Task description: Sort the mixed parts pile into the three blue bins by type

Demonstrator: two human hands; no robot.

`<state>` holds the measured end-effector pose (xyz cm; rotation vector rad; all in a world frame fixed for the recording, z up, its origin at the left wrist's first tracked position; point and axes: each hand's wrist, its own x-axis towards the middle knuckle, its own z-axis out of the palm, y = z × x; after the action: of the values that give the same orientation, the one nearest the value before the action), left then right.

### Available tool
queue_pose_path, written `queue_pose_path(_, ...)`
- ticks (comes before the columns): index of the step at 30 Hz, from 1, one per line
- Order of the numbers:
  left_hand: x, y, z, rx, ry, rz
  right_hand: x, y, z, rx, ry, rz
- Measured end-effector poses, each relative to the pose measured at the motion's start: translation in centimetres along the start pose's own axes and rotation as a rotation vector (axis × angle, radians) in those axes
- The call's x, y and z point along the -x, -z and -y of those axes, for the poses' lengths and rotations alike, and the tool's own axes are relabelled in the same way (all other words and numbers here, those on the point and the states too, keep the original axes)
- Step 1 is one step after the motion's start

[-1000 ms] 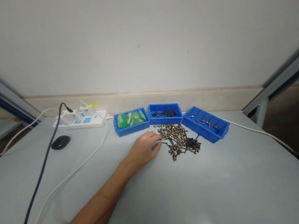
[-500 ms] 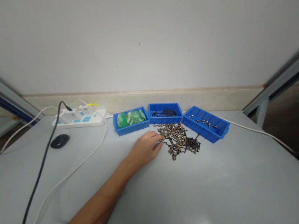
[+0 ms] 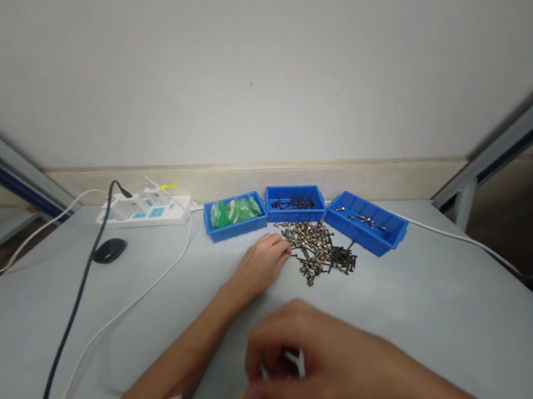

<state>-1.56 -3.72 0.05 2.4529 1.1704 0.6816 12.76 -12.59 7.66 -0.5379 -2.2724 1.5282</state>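
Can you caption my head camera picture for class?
Left hand at a screw pile, right hand nearer the camera, three blue bins beyond.

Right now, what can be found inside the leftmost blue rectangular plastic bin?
The leftmost blue rectangular plastic bin holds crumpled, translucent green plastic packaging. It covers most of the floor, so whatever lies beneath cannot be seen.

Dim, flat light; nearer of hands point(image 3: 319, 359) blurred.
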Motion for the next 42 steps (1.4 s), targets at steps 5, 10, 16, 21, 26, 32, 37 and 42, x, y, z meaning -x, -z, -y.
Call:
queue_pose_path(5, -0.1, 0.1, 0.0, 0.016, 0.036, -0.023, -0.2, 6.2, -3.2, 0.050, -0.012, -0.699)
queue_pose_path(10, -0.4, 0.3, -0.3, 0.195, 0.005, -0.215, 1.2, 7.7, -7.6, 0.157, -0.106, -1.035)
queue_pose_path(16, -0.5, 0.5, -1.2, 0.393, 0.027, -0.402, 1.3, 7.3, -8.5, -0.086, -0.184, -0.764)
queue_pose_path(21, -0.5, 0.7, -1.5, 0.430, 0.003, -0.386, 1.0, 7.2, -8.3, -0.374, -0.218, -0.744)
queue_pose_path(26, -0.4, 0.2, -0.8, 0.228, -0.027, -0.306, 1.0, 7.6, -8.7, -0.490, -0.212, -0.870)
queue_pose_path(32, -0.5, -0.5, -0.4, -0.035, -0.094, -0.116, 0.1, 9.5, -8.0, -0.512, -0.162, -1.038)
queue_pose_path(37, -0.6, -0.7, -0.8, -0.164, -0.098, -0.066, -1.1, 11.4, -7.2, -0.476, -0.142, -1.037)
queue_pose_path(42, -0.7, -1.0, -0.7, -0.198, -0.076, -0.061, -0.7, 11.2, -8.4, -0.452, -0.145, -1.132)
